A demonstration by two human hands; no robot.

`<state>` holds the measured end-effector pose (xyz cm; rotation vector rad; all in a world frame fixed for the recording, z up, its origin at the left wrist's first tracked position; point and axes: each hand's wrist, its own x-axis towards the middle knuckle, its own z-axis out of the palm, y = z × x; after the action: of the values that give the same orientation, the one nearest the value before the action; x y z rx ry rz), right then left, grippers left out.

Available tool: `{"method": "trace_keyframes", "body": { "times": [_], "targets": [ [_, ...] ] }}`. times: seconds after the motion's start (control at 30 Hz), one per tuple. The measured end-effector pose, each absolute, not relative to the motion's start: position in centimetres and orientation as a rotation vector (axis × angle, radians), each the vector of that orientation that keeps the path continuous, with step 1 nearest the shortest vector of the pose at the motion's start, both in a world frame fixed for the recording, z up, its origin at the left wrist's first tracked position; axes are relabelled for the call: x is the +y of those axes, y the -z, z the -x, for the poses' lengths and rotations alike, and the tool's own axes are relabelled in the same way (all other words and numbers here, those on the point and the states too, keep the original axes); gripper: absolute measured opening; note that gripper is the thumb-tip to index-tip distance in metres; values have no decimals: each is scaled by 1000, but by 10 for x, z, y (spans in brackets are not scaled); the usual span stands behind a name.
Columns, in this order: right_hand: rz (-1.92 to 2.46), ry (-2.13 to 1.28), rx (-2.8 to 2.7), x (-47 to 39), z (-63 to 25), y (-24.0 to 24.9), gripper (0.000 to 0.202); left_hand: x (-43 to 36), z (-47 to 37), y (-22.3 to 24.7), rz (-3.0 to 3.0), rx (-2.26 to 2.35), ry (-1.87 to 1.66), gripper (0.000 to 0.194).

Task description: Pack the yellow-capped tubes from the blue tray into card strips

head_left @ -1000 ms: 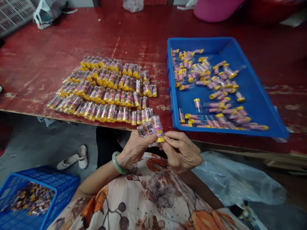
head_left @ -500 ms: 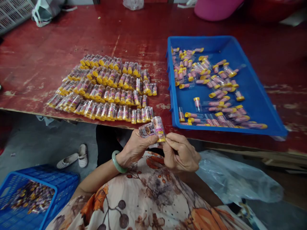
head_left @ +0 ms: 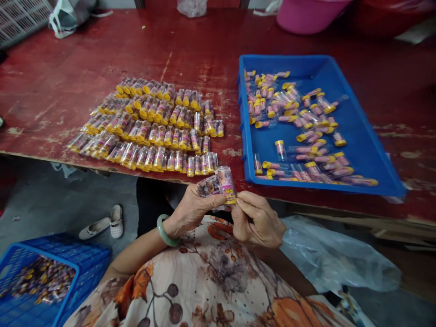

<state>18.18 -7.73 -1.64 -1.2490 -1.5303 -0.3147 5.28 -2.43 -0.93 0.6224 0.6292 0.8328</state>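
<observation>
Just in front of the table edge, my left hand (head_left: 191,208), with a green bangle at its wrist, grips a small clear tube (head_left: 225,181) with a yellow cap and a printed wrapper. The same fingers also pinch printed labels (head_left: 208,185) fanned out to the left. At the tube's lower right, my right hand (head_left: 259,220) has its thumb and fingers closed on the capped end. Similar labelled tubes (head_left: 158,136) lie in rows on the table, behind and to the left of my hands. A blue tray (head_left: 269,136) at the right holds loose yellow-capped tubes with pink contents.
Both the rows and the tray rest on a worn red table (head_left: 204,45). A blue crate (head_left: 76,272) with many tubes stands on the floor at lower left, near white shoes (head_left: 116,221). Clear plastic bagging (head_left: 337,254) hangs at right; a pink tub (head_left: 308,16) stands behind.
The view has shifted very slightly. Both hands keep their hold on the tube, which has barely moved; nothing has been let go.
</observation>
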Motion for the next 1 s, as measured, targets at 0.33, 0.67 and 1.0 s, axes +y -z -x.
{"method": "trace_keyframes", "body": {
  "times": [0.33, 0.67, 1.0],
  "targets": [
    [1228, 296, -1461, -74, -174, 25, 24, -22, -45, 15, -694, 681, -826, 29],
    [1183, 231, -1512, -75, -174, 24, 31, -22, -40, 15, -719, 659, -819, 26],
    [1195, 261, -1525, -81, -178, 30, 35, -28, -41, 18, -671, 695, -792, 28]
  ]
}}
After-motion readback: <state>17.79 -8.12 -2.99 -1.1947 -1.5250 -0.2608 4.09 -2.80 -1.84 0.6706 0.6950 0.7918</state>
